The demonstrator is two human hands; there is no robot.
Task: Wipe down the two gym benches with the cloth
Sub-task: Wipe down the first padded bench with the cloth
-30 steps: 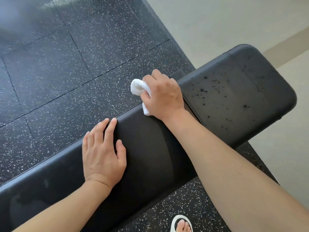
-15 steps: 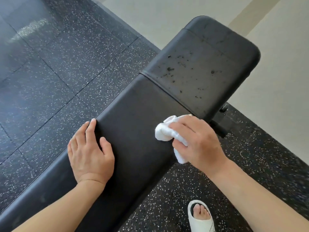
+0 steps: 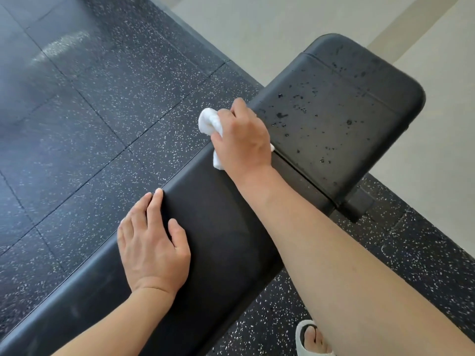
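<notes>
One black padded gym bench (image 3: pixel 218 227) is mid-wipe: the right hand (image 3: pixel 241 140) grips a bunched white cloth (image 3: pixel 209 122) at the long pad's far edge, by the seam. Left hand (image 3: pixel 154 242) rests flat, fingers straight. Next, I'd judge, the droplet-speckled end pad (image 3: pixel 334 119); nothing blocks it. White slipper (image 3: pixel 305 340) below.

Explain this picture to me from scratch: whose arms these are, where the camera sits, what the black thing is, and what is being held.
There is no machine here. The camera is worn on a person's head and looks down, so the two bare arms are their own. The long black thing is a padded gym bench, standing on speckled rubber floor. Its far pad is dotted with dark specks or droplets. The right hand grips a bunched white cloth at the seam between the two pads. The left hand rests flat on the bench, fingers straight. A foot in a white sandal shows at the bottom.
</notes>
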